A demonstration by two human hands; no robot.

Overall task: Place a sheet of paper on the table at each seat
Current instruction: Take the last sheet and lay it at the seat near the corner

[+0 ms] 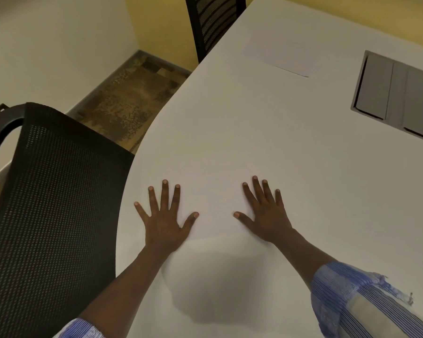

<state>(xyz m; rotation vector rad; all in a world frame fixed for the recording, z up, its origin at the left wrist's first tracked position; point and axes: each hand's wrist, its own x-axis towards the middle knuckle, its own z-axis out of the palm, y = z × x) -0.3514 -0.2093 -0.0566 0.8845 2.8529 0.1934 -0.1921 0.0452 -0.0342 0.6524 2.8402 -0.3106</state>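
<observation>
A white sheet of paper (215, 201) lies flat on the white table (303, 167) in front of the near black mesh chair (54, 203). My left hand (164, 215) and my right hand (266, 213) rest palm down on the sheet's near corners, fingers spread, holding nothing. A second white sheet (279, 53) lies farther up the table, in front of the far black mesh chair (213, 23).
A grey recessed cable box with two flaps (396, 98) is set into the table at the right. Patterned carpet (127, 101) and a pale wall show at the left, beyond the table's curved edge.
</observation>
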